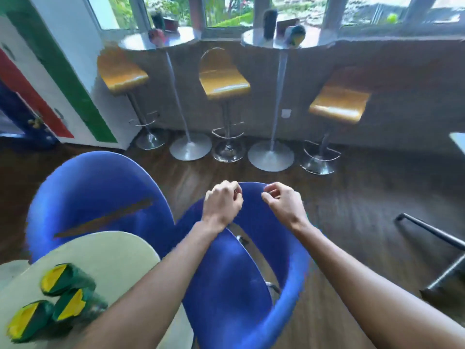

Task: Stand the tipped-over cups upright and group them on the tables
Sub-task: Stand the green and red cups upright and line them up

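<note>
Reaching forward with both hands, left hand [222,201] and right hand [283,201], fingers loosely curled, grasping nothing, hovering close together over the back of a blue chair [241,285]. Passing the left forearm over the edge of a pale round table [120,250] at lower left. Seeing three green-and-yellow cups [59,295] clustered together on that table, too blurred to tell whether upright or tipped. Facing two tall round tables by the windows, the left one [158,40] carrying a reddish cup [156,36], the right one [286,39] carrying a dark upright cup [269,23] and a blue-and-yellow cup [295,35]. Noticing yellow stools [224,76] beside them.
</note>
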Motion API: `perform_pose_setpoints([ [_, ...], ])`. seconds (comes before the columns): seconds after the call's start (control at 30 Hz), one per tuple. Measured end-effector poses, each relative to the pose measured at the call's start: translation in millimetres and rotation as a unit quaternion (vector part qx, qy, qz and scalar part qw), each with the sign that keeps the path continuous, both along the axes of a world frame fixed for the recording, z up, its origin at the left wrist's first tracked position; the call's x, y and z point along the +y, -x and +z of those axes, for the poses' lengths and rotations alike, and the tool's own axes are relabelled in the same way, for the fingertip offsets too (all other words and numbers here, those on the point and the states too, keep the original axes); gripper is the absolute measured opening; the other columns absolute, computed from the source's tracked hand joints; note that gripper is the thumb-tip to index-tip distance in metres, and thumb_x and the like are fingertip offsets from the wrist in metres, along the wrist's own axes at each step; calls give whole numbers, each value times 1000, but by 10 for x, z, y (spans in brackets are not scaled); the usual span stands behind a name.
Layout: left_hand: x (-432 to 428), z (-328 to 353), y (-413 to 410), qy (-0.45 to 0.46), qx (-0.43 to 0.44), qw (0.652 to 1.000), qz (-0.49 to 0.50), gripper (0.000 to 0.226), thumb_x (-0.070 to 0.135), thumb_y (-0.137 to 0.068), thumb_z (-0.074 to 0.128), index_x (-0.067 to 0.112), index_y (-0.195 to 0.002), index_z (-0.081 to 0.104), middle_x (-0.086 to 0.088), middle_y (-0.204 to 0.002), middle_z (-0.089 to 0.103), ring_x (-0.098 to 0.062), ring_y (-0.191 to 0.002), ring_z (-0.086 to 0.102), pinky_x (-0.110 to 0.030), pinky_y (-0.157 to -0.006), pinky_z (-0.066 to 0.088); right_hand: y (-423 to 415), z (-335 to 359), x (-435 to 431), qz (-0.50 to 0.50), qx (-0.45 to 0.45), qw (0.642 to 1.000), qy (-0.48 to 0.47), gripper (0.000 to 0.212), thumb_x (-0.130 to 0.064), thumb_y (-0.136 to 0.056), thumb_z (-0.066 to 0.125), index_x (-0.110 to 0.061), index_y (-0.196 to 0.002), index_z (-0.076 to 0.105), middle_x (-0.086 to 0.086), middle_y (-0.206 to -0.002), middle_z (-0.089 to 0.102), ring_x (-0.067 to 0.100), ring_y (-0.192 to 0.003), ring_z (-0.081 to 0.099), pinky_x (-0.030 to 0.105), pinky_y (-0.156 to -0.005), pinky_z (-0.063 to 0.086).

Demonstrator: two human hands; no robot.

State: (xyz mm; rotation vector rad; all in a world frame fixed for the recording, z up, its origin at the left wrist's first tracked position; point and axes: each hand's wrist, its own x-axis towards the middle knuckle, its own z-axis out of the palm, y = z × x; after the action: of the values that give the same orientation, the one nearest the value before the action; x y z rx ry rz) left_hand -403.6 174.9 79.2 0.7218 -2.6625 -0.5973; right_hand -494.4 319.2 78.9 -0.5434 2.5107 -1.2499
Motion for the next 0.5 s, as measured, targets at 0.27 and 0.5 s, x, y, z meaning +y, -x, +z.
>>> perform_pose_setpoints([
  [0.27,1392,457,1755,-8,16,997,-79,16,25,-89,58,18,-97,69,-4,-98,67,-27,-96,64,-38,-84,47,1575,566,1328,-32,26,999,9,24,-36,-82,62,-24,-102,70,-4,-96,72,17,-93,66,37,-85,54],
  [0.5,1532,903,3007,11,38,995,-96,15,25,-87,58,20,-95,69,-1,-98,70,-26,-98,64,-37,-84,49,2786,949,1654,-60,33,997,35,19,-33,-84,63,-24,-100,70,-3,-94,72,17,-92,66,35,-84,54],
])
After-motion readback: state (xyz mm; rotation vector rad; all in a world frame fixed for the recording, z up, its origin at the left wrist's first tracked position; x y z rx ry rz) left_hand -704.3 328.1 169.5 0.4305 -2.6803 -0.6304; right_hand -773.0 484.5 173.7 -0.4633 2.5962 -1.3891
